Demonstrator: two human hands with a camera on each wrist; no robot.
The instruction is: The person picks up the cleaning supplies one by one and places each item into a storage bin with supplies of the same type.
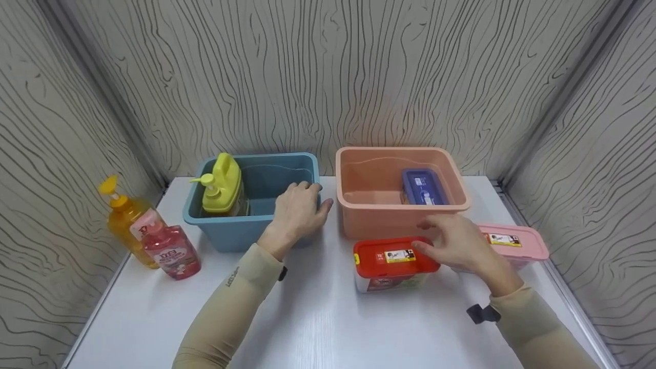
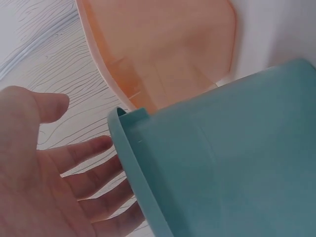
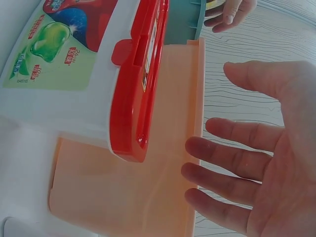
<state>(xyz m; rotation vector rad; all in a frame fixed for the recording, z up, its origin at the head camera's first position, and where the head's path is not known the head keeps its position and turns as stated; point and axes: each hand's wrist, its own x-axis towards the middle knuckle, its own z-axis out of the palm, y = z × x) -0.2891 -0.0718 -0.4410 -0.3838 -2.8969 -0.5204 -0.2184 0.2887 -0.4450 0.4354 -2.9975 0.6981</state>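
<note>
The red-lidded tub (image 1: 394,269) sits on the desk (image 1: 318,328), right hand (image 1: 456,243) reaching in by its right end, fingers loosely spread, thumb apart, nothing held; tub is white-bodied with colored print, lid on, label on top. Left hand (image 1: 299,207) is at the blue bin's (image 1: 241,233) right end, fingers extended, thumb out, gripping nothing, rim contact unclear. Peach bin (image 1: 379,223) stands behind the tub, purple box (image 1: 424,187) inside; pink-lidded tub (image 1: 520,243) lies to the right.

Head camera looks forward and down from above, left wrist view faces blue bin (image 2: 222,163) up close, right wrist nears red box (image 3: 103,89), all share peach bin (image 1: 379,223).
</note>
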